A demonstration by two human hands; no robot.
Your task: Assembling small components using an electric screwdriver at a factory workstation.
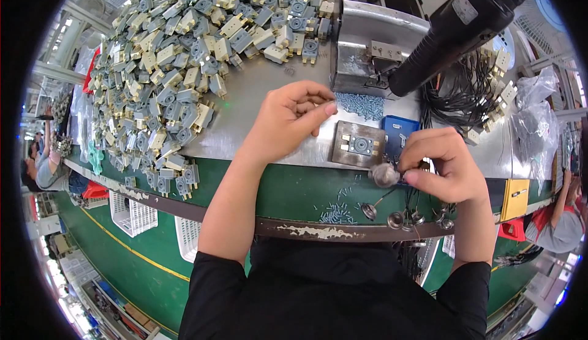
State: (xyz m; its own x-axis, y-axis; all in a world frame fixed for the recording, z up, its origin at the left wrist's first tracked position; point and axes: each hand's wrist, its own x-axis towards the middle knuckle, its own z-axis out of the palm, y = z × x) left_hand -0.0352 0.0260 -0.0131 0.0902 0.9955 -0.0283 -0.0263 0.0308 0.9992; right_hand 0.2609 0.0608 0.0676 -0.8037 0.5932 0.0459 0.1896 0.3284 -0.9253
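My left hand (286,119) is held over the metal tabletop, thumb and fingers drawn together; whether something small sits between the tips cannot be made out. Between the fingertips of my right hand (446,163) is a round silver metal cap (385,175), slightly blurred. Just beyond the cap lies a square metal fixture block (339,150) with a grey plastic housing (362,145) seated in it. A blue tray (392,120) stands beside the block, partly hidden by my right hand. More round metal caps (395,220) on thin stems or leads lie near the table's front edge.
A large heap of grey and cream housings (202,46) covers the left side. Small bluish screws (361,105) lie beyond the block, more screws (337,214) in front. A black electric screwdriver (441,40) hangs at right by a metal machine (367,46); black cables (456,98) lie behind.
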